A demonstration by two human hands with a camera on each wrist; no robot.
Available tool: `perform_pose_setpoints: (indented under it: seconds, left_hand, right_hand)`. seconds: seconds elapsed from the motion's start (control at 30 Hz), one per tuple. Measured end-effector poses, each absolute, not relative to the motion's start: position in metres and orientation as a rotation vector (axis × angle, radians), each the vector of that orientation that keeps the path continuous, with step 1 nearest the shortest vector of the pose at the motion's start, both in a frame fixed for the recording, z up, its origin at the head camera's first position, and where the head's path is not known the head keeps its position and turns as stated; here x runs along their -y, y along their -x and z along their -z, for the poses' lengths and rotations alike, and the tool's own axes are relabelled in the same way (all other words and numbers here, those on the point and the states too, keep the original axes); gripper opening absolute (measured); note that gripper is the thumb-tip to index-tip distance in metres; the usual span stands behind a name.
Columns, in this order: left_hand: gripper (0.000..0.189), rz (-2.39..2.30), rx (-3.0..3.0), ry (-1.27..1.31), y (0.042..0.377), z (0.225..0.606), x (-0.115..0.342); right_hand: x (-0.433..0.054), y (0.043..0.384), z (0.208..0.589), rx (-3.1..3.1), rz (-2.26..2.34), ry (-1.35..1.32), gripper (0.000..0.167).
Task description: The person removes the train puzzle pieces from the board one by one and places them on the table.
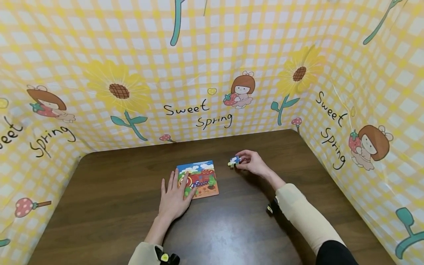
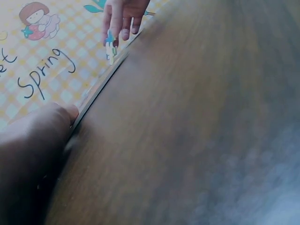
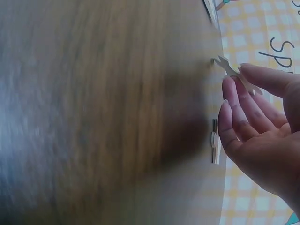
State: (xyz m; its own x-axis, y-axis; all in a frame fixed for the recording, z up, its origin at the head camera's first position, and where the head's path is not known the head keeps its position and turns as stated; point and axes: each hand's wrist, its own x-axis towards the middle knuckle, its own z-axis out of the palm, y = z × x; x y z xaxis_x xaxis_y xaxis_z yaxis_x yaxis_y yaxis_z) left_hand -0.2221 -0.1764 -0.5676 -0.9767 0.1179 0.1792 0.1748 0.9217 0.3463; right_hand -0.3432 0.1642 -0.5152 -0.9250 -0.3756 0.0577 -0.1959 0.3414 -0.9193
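Note:
A square jigsaw puzzle (image 1: pixel 208 184), with a blue sky, a red shape and green plants on it, lies flat on the table. My left hand (image 1: pixel 174 198) rests on its left part with the fingers spread, hiding some of the picture. To the right of the puzzle, my right hand (image 1: pixel 254 163) pinches a jigsaw piece (image 1: pixel 234 161) in blue, white and pale yellow between thumb and fingers. That hand shows again in the right wrist view, where the piece (image 3: pixel 228 68) is seen nearly edge-on.
Thin flat pieces (image 3: pixel 215 141) lie on the table beyond my right hand in the right wrist view. The dark wooden table (image 1: pixel 109 198) is bordered at the back and sides by a yellow checked cloth (image 1: pixel 198 55).

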Motion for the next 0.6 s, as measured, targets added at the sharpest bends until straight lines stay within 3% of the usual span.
perform_pose_setpoints:
  seconds: [0.6]
  left_hand:
    - [0.081,0.576,2.936,0.191,0.2233,0.5689,0.1754]
  right_hand:
    - [-0.1738,0.3465,0.5157,-2.851,1.173,0.777,0.039]
